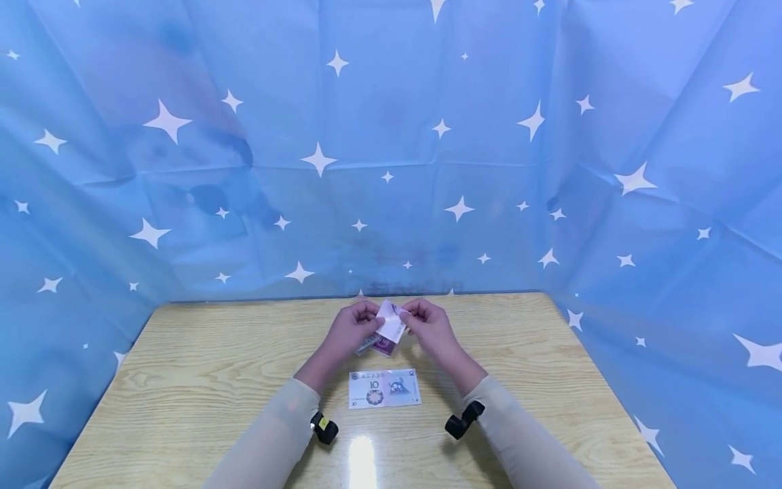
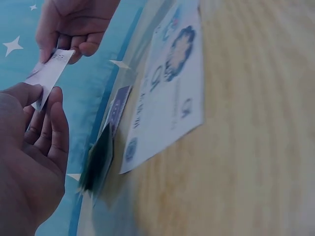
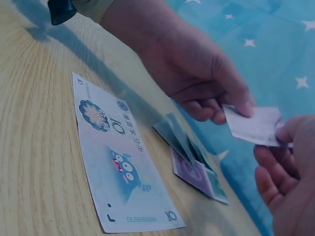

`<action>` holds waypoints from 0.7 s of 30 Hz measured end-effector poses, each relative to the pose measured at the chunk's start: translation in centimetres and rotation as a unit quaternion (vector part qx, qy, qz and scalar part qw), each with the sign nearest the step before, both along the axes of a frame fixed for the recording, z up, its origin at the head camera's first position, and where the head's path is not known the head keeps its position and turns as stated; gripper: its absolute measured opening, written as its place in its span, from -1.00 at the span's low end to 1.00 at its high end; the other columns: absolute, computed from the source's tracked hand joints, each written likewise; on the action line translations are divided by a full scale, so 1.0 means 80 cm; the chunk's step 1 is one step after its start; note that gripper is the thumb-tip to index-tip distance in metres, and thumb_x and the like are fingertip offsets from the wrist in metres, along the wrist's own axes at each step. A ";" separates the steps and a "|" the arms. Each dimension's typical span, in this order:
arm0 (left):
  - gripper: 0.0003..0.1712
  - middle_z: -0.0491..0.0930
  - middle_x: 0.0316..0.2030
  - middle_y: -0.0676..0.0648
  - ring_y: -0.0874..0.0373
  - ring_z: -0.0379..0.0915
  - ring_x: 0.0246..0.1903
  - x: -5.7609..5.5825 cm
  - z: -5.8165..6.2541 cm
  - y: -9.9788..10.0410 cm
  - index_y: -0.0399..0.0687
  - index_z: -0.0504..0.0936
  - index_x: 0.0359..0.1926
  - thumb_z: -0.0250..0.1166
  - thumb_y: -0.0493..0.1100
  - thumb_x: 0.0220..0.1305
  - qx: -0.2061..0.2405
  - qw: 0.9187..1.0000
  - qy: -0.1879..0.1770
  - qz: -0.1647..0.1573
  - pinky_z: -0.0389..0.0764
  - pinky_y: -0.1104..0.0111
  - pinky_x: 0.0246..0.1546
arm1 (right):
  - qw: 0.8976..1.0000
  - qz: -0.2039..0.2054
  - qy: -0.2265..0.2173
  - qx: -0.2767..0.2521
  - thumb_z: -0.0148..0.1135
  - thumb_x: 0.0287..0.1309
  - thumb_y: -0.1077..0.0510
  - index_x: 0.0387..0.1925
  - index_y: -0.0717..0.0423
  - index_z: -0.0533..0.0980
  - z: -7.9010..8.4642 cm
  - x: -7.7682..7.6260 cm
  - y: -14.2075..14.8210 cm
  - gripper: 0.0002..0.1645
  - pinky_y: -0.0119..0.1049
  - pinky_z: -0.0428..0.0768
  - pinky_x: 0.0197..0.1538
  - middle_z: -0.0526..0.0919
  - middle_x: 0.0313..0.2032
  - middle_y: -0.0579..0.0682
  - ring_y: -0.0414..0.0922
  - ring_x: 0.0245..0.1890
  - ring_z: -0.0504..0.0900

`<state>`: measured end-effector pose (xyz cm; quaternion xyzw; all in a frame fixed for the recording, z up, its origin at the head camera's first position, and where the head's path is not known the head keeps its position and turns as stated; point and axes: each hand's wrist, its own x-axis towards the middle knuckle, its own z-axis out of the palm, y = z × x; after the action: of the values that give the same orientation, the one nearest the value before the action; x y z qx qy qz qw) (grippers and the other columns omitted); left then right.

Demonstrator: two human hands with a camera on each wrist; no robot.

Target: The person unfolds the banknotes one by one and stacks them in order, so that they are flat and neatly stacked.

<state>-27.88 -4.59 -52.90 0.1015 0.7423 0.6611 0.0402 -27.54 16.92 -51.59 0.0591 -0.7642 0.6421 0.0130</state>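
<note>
Between my two hands is a small folded pale play banknote [image 1: 391, 323], held up over the far part of the table. My left hand [image 1: 351, 329] pinches one end between thumb and fingers. The other end is pinched by my right hand [image 1: 434, 331]. Below lie folded play banknotes: a purple one [image 3: 189, 172] and green ones [image 3: 175, 135] standing partly open against it. Nearer to me, a play banknote marked 10 [image 1: 385, 389] lies flat, with a blue cartoon creature and a flower printed on it.
The wooden table [image 1: 201, 380] ends at a far edge just behind the hands. A blue curtain with white stars [image 1: 391, 170] hangs behind and at both sides. Black wrist cameras sit on the left sleeve [image 1: 275, 428] and the right sleeve [image 1: 519, 428].
</note>
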 end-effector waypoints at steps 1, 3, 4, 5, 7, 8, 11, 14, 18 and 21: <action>-0.87 0.74 -0.21 -0.05 0.13 0.66 -0.23 0.002 -0.001 0.000 -0.20 0.75 0.00 0.43 -0.29 0.50 0.003 1.000 -0.004 -0.005 0.71 0.31 -0.14 | 1.000 -0.001 0.000 -0.001 0.39 0.48 0.28 -0.08 0.31 0.69 0.000 0.000 0.000 -0.87 -0.22 0.73 -0.18 0.72 -0.28 0.02 -0.04 -0.28 0.64; -0.86 0.75 -0.20 -0.06 0.12 0.67 -0.22 0.006 -0.004 0.001 -0.21 0.75 0.00 0.44 -0.28 0.49 0.010 1.000 -0.014 -0.014 0.72 0.32 -0.16 | 1.000 0.001 -0.002 -0.001 0.40 0.49 0.26 -0.08 0.28 0.70 0.001 0.000 0.001 -0.88 -0.14 0.75 -0.15 0.72 -0.28 0.02 -0.06 -0.29 0.64; -0.85 0.75 -0.20 -0.07 0.12 0.67 -0.22 0.008 -0.006 0.001 -0.22 0.75 0.00 0.45 -0.28 0.49 0.011 1.000 -0.016 -0.018 0.72 0.33 -0.16 | 1.000 0.002 -0.003 -0.001 0.40 0.49 0.26 -0.08 0.27 0.70 0.001 0.001 0.001 -0.89 -0.11 0.76 -0.14 0.72 -0.28 0.02 -0.07 -0.29 0.65; -0.85 0.74 -0.20 -0.06 0.12 0.66 -0.22 0.010 -0.007 0.001 -0.22 0.74 -0.01 0.46 -0.27 0.49 0.008 1.000 -0.015 -0.021 0.71 0.34 -0.17 | 1.000 0.004 -0.004 -0.002 0.41 0.49 0.25 -0.08 0.25 0.70 0.001 0.001 0.001 -0.88 -0.10 0.76 -0.13 0.72 -0.27 0.02 -0.07 -0.28 0.65; -0.85 0.74 -0.19 -0.07 0.11 0.65 -0.22 0.013 -0.009 0.002 -0.21 0.73 -0.03 0.47 -0.26 0.48 0.002 1.000 -0.014 -0.027 0.69 0.35 -0.19 | 1.000 0.008 -0.004 -0.002 0.41 0.49 0.25 -0.08 0.23 0.71 0.002 0.002 0.001 -0.90 -0.14 0.75 -0.14 0.71 -0.27 0.02 -0.07 -0.29 0.65; -0.85 0.73 -0.19 -0.07 0.11 0.64 -0.22 0.015 -0.010 0.001 -0.21 0.73 -0.04 0.48 -0.25 0.48 0.001 0.999 -0.014 -0.029 0.69 0.36 -0.20 | 1.000 0.009 -0.005 -0.003 0.41 0.49 0.24 -0.07 0.23 0.71 0.002 0.002 0.001 -0.89 -0.19 0.73 -0.16 0.71 -0.27 0.03 -0.07 -0.29 0.65; -0.85 0.72 -0.18 -0.07 0.10 0.62 -0.22 0.016 -0.011 0.000 -0.18 0.73 -0.04 0.47 -0.21 0.50 0.001 0.999 -0.014 -0.032 0.68 0.37 -0.21 | 1.000 0.014 -0.005 -0.001 0.42 0.49 0.24 -0.08 0.22 0.71 0.002 0.003 0.001 -0.90 -0.26 0.70 -0.19 0.71 -0.28 0.02 -0.08 -0.30 0.65; -0.84 0.72 -0.15 -0.08 0.08 0.63 -0.20 0.015 -0.008 -0.001 -0.15 0.74 0.00 0.41 -0.15 0.58 0.019 0.999 -0.023 -0.029 0.70 0.35 -0.18 | 1.000 0.021 -0.009 0.006 0.42 0.49 0.24 -0.08 0.21 0.71 0.001 0.004 0.001 -0.91 -0.25 0.70 -0.18 0.71 -0.28 0.02 -0.08 -0.30 0.66; -0.81 0.72 -0.13 -0.09 0.06 0.63 -0.19 0.014 -0.003 -0.003 -0.10 0.77 0.02 0.34 -0.10 0.65 0.032 0.999 -0.025 -0.020 0.68 0.31 -0.16 | 0.999 0.038 -0.013 0.018 0.41 0.51 0.23 -0.07 0.19 0.70 -0.001 0.005 0.000 -0.91 -0.19 0.71 -0.15 0.72 -0.27 0.03 -0.08 -0.30 0.66; -0.83 0.72 -0.15 -0.09 0.06 0.61 -0.20 0.014 0.002 -0.004 -0.08 0.79 -0.01 0.34 -0.11 0.65 0.028 0.999 -0.019 -0.011 0.65 0.30 -0.16 | 0.999 0.046 -0.013 0.020 0.40 0.52 0.23 -0.08 0.18 0.70 -0.001 0.006 -0.002 -0.92 -0.21 0.70 -0.17 0.72 -0.27 0.03 -0.09 -0.31 0.66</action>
<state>-26.73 -4.89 -52.77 0.0985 0.7215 0.6829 0.0584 -27.05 16.77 -51.69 0.0861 -0.7732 0.6277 -0.0273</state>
